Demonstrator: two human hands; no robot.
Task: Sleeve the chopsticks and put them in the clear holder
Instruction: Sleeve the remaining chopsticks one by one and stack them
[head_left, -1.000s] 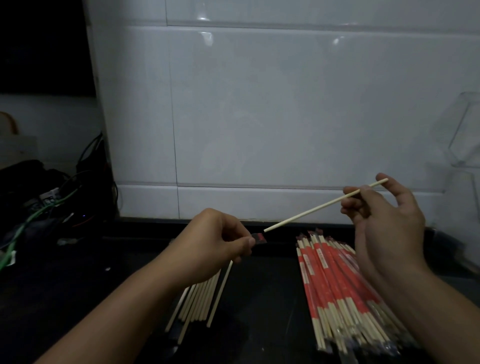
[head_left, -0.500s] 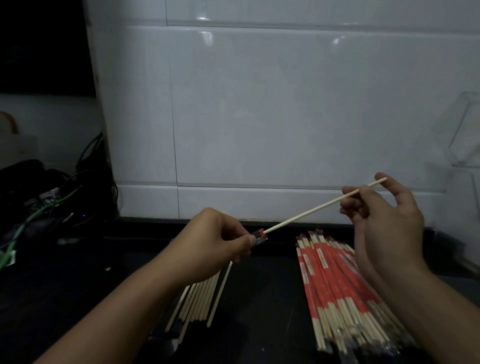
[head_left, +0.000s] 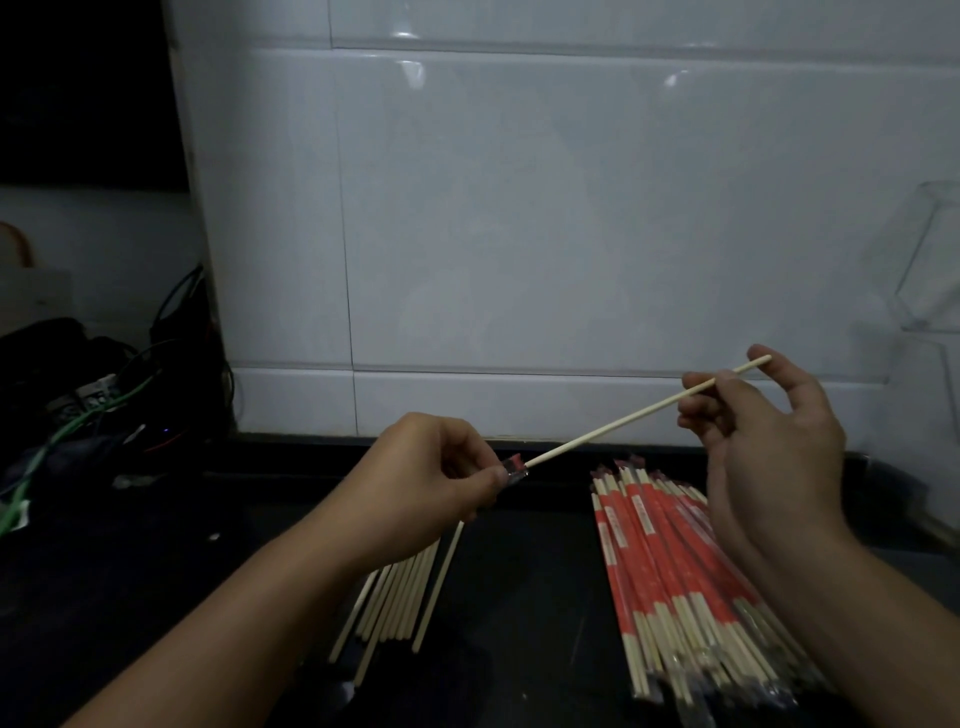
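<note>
Cables (head_left: 78, 415) lie left; sleeved chopsticks (head_left: 675, 571) under right hand (head_left: 769, 447).

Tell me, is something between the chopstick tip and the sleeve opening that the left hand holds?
Nothing visible blocks it. The chopstick, pinched by the right hand, has its tip right at the sleeve mouth gripped by the left hand.

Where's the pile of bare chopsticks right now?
In the head view the bare chopsticks lie on the dark counter, left of the red-sleeved pile, partly under the left hand.
</note>
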